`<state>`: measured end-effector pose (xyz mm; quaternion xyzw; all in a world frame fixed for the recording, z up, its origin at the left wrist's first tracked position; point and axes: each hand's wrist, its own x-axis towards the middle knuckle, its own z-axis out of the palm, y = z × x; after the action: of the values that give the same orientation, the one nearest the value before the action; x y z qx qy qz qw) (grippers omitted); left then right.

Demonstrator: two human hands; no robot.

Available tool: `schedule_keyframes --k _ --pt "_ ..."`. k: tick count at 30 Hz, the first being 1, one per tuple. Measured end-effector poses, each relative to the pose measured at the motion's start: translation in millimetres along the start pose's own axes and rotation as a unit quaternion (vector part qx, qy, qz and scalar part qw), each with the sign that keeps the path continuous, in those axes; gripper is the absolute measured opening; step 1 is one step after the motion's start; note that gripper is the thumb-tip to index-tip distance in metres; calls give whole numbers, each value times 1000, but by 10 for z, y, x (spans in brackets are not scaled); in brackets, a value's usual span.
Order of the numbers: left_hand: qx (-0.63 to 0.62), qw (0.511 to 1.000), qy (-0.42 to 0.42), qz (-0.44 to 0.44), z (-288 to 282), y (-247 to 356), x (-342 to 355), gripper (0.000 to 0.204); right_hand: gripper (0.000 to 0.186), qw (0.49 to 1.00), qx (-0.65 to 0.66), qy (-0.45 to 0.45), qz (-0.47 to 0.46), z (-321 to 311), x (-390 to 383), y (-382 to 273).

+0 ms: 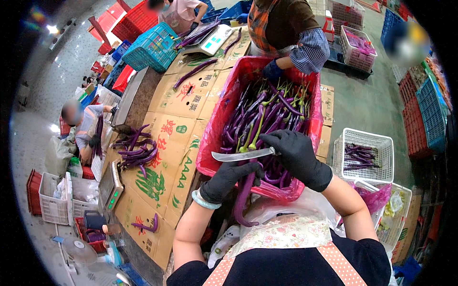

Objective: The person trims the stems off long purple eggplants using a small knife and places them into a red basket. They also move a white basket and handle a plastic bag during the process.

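My left hand (pixel 225 182), in a black glove, is closed around a long purple eggplant (pixel 245 202) whose curved end hangs toward my apron. Its green stem points up, away from me. In my right black-gloved hand (pixel 300 156) is a knife (pixel 243 156), its curved blade lying level across the stem just above my left hand. The knife's handle is mostly hidden in my fist. Both hands are over the near end of a bin lined with pink plastic (pixel 206 153), which holds many eggplants (pixel 243 112) with green stems.
A co-worker's gloved hand (pixel 273 70) reaches into the bin's far end. Flattened cardboard (pixel 183 128) covers the table at left, bearing an eggplant pile (pixel 137 148). Scales stand at its far end (pixel 210 40) and left side (pixel 110 188). A white basket (pixel 365 178) sits at right.
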<state>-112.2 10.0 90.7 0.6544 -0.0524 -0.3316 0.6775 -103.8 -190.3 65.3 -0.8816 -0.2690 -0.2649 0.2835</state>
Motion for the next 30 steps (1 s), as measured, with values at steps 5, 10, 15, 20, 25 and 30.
schedule_keyframes --k 5,10,15,20,25,30 --pt "-43 998 -35 -13 45 -19 11 37 20 1000 -3 -13 -9 131 4 14" --pt "-40 998 -46 -32 -32 -106 -53 36 43 999 34 -31 11 453 -129 172" --pt "8 991 30 132 -491 135 -279 34 33 930 134 -89 331 812 -1016 899" --pt "-281 888 181 317 -1816 167 -317 31 32 865 232 8 444 778 -1467 876" --pt "-413 809 115 403 -3950 -531 -756 20 28 920 10 62 388 860 -1438 545" --pt "209 765 574 203 -4870 -846 -1361 20 19 921 -98 58 373 965 -1530 450"
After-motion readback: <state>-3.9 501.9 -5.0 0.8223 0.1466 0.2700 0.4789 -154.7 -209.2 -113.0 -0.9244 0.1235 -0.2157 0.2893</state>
